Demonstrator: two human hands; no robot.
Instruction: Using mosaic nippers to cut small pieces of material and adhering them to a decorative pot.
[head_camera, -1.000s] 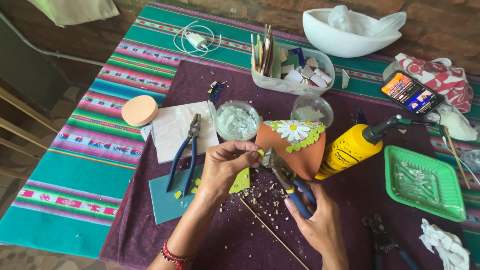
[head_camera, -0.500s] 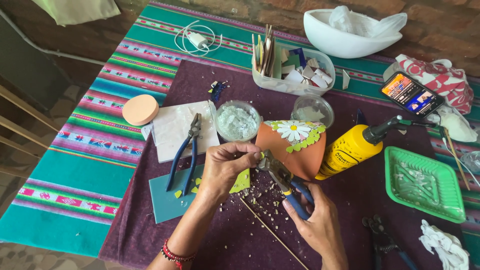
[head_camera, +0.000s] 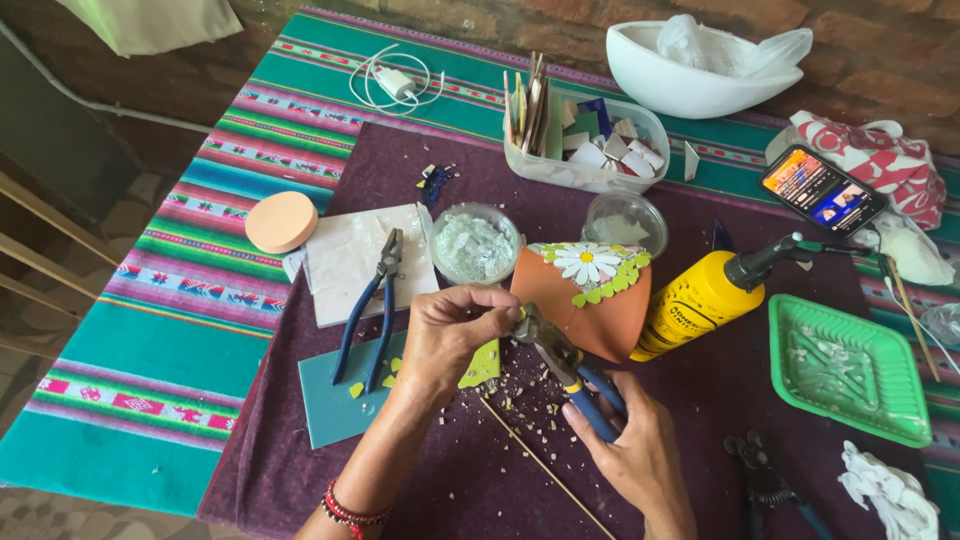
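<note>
Striped woven cloth in teal, pink and green is covering the tabletop (head_camera: 150, 400), with a dark purple mat (head_camera: 400, 470) laid over it and scattered with pale chips. At the middle, the left hand (head_camera: 455, 335) is pinching a small yellow-green tile piece (head_camera: 518, 314) between thumb and fingertips, its grip closed on that piece. The right hand (head_camera: 630, 455) is squeezing the blue handles of metal tile nippers (head_camera: 565, 365), its grip clamped around them while the jaws are meeting the tile edge. Such a piece is looking stiff, light and brittle, likely to snap or shed sharp chips, so holding it by the flat faces, away from the bite, seems wisest. Just behind is lying a terracotta pot with a white daisy mosaic (head_camera: 590, 295), beside a yellow glue bottle with a black nozzle (head_camera: 705, 300). To the left, blue-handled pliers (head_camera: 372, 305) are resting on a white tile
</note>
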